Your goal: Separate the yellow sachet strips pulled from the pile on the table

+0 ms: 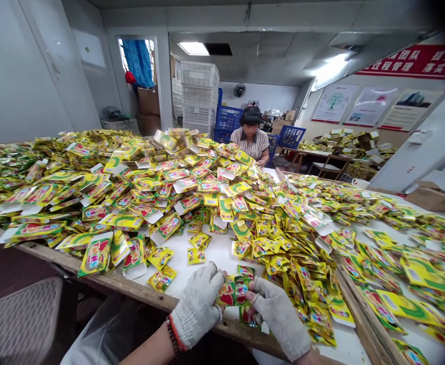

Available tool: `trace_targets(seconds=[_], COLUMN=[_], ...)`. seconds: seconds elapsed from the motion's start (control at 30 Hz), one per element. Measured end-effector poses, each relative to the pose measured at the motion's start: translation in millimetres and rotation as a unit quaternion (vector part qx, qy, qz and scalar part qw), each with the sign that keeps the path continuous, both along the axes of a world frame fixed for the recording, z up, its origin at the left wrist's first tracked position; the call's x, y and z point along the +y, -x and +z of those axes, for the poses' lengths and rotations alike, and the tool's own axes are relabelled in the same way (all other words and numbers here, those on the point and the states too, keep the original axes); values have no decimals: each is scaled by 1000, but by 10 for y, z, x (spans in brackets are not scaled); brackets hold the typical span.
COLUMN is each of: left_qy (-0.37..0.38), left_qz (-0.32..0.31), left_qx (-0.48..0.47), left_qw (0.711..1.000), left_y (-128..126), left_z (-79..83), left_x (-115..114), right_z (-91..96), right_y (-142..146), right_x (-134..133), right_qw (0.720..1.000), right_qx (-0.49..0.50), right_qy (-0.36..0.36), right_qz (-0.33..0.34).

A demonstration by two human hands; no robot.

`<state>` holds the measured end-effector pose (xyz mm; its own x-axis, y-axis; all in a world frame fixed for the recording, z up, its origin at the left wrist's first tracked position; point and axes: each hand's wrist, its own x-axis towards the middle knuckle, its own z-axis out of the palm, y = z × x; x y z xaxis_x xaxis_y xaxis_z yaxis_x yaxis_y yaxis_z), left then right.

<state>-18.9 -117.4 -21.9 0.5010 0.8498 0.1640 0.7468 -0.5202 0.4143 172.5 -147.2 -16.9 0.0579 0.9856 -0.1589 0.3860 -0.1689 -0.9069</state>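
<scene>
1. Right up front, a printed pack (228, 294) is held just inside the table's wooden edge (55, 257), pinched between the left hand (202, 299) and the right hand (281, 317), both gloved, fingers clamped on its two sides; whether it is one piece or two overlapped cannot be told
2. Just beyond, a few loose sachets (196, 255) are scattered on the white top, and many more are piled by the right hand; by the look of it, plenty is left to be handled
3. Further in, card boxes (96, 253) are heaped high, white flaps sticking out on many; whether any are filled cannot be made out, so what is done is hard to judge
4. Across the heap a co-worker (248, 142) is seen, lower body hidden, hands barely made out
5. At the far right, another table (329, 152) is loaded with yellow packs, too small to be sorted by eye
</scene>
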Motion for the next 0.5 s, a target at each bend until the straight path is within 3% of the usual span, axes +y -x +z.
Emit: trace_targets(seconds=[0.13, 0.3, 0.43, 0.5], left_qy=[15, 29, 40, 63], left_qz=[-18, -18, -56, -61], left_qx=[31, 30, 25, -30], left_qw=[999, 999, 997, 996], left_y=[-42, -76, -116, -99], left_z=[4, 34, 103, 170], left_x=[9, -46, -81, -69], right_z=[-1, 79, 24, -31], right_y=[81, 135, 77, 79], right_x=[-60, -253, -316, -280], right_qw=[999, 990, 997, 998], right_qx=[-29, 77, 17, 0], right_qy=[-26, 101, 39, 3], right_qz=[9, 58, 69, 57])
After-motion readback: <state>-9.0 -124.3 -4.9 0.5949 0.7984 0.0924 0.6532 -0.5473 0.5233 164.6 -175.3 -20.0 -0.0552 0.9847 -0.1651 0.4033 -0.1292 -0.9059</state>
